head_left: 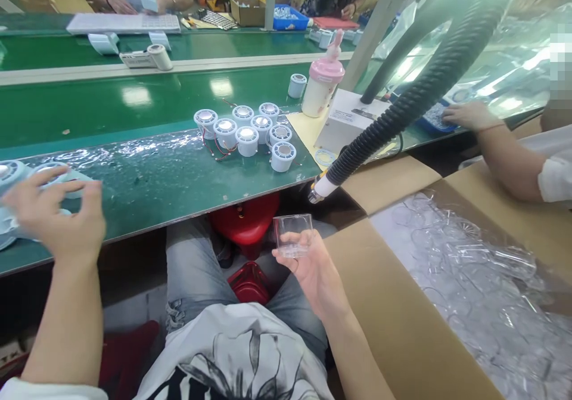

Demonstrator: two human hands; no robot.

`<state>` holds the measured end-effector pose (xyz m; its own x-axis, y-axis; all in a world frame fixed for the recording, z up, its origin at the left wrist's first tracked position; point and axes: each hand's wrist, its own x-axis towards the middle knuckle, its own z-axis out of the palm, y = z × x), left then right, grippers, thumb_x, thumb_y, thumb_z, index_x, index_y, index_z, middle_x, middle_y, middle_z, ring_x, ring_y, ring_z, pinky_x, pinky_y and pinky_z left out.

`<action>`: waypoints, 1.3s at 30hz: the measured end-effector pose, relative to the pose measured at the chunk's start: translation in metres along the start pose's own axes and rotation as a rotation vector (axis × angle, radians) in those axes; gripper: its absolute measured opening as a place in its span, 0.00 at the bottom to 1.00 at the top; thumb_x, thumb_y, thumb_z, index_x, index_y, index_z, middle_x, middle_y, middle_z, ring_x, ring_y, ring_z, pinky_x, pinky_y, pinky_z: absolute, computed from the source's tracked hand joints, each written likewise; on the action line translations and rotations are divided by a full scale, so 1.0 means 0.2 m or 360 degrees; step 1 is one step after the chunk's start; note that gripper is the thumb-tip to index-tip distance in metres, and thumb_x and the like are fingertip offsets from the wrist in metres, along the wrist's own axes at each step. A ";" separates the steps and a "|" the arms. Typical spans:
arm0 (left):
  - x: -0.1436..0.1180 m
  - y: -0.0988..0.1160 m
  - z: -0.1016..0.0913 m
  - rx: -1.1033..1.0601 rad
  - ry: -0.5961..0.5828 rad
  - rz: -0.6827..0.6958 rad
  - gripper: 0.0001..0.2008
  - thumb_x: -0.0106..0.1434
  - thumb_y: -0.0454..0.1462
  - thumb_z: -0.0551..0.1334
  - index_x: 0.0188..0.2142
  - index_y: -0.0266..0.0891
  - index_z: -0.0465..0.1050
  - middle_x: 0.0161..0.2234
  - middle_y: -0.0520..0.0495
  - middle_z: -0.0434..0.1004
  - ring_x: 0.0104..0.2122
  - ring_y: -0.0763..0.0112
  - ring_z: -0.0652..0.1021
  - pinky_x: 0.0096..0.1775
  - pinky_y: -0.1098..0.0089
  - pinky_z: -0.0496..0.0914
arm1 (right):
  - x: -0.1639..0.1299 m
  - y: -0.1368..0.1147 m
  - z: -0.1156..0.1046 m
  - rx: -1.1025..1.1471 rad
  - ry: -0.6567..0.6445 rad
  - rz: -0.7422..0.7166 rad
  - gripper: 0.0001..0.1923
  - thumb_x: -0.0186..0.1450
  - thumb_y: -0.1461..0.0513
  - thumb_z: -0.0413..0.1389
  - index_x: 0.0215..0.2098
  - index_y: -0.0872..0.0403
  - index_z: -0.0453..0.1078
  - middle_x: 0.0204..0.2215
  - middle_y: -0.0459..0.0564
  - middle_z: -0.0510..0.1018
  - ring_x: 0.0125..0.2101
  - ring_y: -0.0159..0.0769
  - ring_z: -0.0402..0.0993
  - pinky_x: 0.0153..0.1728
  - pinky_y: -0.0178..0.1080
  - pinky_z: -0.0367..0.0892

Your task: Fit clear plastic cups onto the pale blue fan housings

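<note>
My right hand (318, 278) holds a clear plastic cup (292, 233) above my lap, with its fingers around the lower part. At the far left, my left hand (67, 221) is over the bench edge, slightly blurred, its thumb and fingers apart. Beneath and beside it lie light-blue round plastic parts (11, 172); the hand hides some of them, and I cannot tell whether it touches one. Several short light-blue cylinders (247, 142) with round metallic centres stand grouped mid-bench, some with thin red wires.
An open carton (370, 292) of clear plastic pieces (482, 275) stands at right. A black ribbed hose (402, 114) with a metal-tipped nozzle slants down over the bench edge. Behind it are a grey-white box (344, 120) and a pink-lidded bottle (322, 87). Co-workers sit opposite and at right.
</note>
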<state>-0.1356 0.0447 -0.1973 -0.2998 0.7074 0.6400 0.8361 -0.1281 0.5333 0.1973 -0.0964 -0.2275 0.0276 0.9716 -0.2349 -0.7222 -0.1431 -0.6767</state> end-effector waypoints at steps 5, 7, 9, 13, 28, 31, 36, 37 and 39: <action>0.18 0.22 0.36 -0.0173 -0.0534 0.0206 0.14 0.61 0.37 0.52 0.39 0.35 0.73 0.48 0.44 0.72 0.51 0.64 0.71 0.52 0.62 0.66 | 0.17 0.10 -0.11 0.0320 0.0273 0.0125 0.13 0.53 0.56 0.63 0.24 0.53 0.64 0.31 0.46 0.77 0.34 0.34 0.77 0.37 0.33 0.70; 0.28 0.27 0.53 -0.0155 -0.0705 0.0223 0.19 0.58 0.34 0.52 0.47 0.32 0.70 0.50 0.41 0.71 0.48 0.64 0.73 0.48 0.64 0.70 | 0.24 0.12 -0.16 0.0377 0.0235 0.0161 0.12 0.52 0.55 0.61 0.23 0.53 0.65 0.31 0.48 0.77 0.31 0.33 0.75 0.32 0.34 0.69; 0.39 0.31 0.67 -0.0114 -0.0910 0.0289 0.26 0.55 0.32 0.53 0.54 0.32 0.64 0.57 0.38 0.66 0.51 0.61 0.72 0.49 0.63 0.69 | 0.30 0.13 -0.18 0.0407 0.0168 0.0183 0.12 0.50 0.54 0.59 0.24 0.53 0.66 0.32 0.50 0.77 0.29 0.33 0.73 0.29 0.34 0.68; 0.57 0.37 0.77 -0.0022 -0.1435 0.0581 0.30 0.50 0.30 0.55 0.55 0.36 0.66 0.61 0.43 0.61 0.59 0.61 0.64 0.58 0.65 0.59 | 0.36 0.14 -0.19 0.0467 0.0095 0.0227 0.11 0.49 0.55 0.58 0.27 0.53 0.68 0.33 0.51 0.78 0.24 0.30 0.68 0.22 0.32 0.63; 0.45 0.25 0.35 0.0173 -0.1601 0.0120 0.18 0.50 0.47 0.60 0.36 0.37 0.68 0.38 0.40 0.72 0.37 0.56 0.74 0.36 0.64 0.68 | 0.26 0.19 -0.28 0.0303 -0.0093 0.0429 0.14 0.47 0.52 0.64 0.26 0.52 0.72 0.35 0.51 0.78 0.32 0.37 0.74 0.33 0.37 0.69; 0.28 0.26 0.23 -0.0055 -0.1632 -0.0114 0.23 0.61 0.50 0.42 0.38 0.36 0.65 0.30 0.41 0.73 0.27 0.62 0.75 0.25 0.67 0.67 | 0.20 0.22 -0.27 -0.0078 -0.0195 0.0293 0.16 0.53 0.49 0.61 0.25 0.53 0.70 0.37 0.50 0.75 0.36 0.42 0.75 0.35 0.41 0.70; -0.08 0.42 0.17 -0.0979 -0.2416 -0.0729 0.22 0.60 0.51 0.44 0.34 0.37 0.64 0.21 0.49 0.66 0.16 0.72 0.68 0.15 0.74 0.60 | 0.13 0.09 -0.09 -0.1443 -0.0460 -0.0425 0.15 0.65 0.52 0.51 0.41 0.49 0.74 0.50 0.55 0.67 0.49 0.47 0.68 0.48 0.47 0.66; -0.14 0.46 0.17 -0.1148 -0.2608 -0.0840 0.20 0.59 0.51 0.47 0.33 0.37 0.64 0.21 0.50 0.65 0.16 0.74 0.66 0.14 0.75 0.58 | 0.13 0.06 -0.05 -0.1752 -0.0530 -0.0596 0.16 0.64 0.54 0.52 0.48 0.47 0.72 0.55 0.56 0.63 0.51 0.48 0.65 0.50 0.49 0.63; -0.23 0.53 0.18 -0.1203 -0.2895 -0.0752 0.17 0.59 0.49 0.52 0.34 0.37 0.67 0.24 0.51 0.66 0.17 0.76 0.64 0.14 0.76 0.56 | 0.13 -0.01 0.00 -0.2267 -0.0607 -0.0872 0.22 0.64 0.58 0.54 0.57 0.43 0.64 0.61 0.57 0.55 0.53 0.51 0.62 0.52 0.55 0.61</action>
<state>-0.0164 0.0245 -0.1902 0.7275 0.4440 -0.5230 0.3803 0.3735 0.8461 0.1984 -0.0700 -0.2327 -0.2706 0.9199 0.2839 0.5420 0.3893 -0.7448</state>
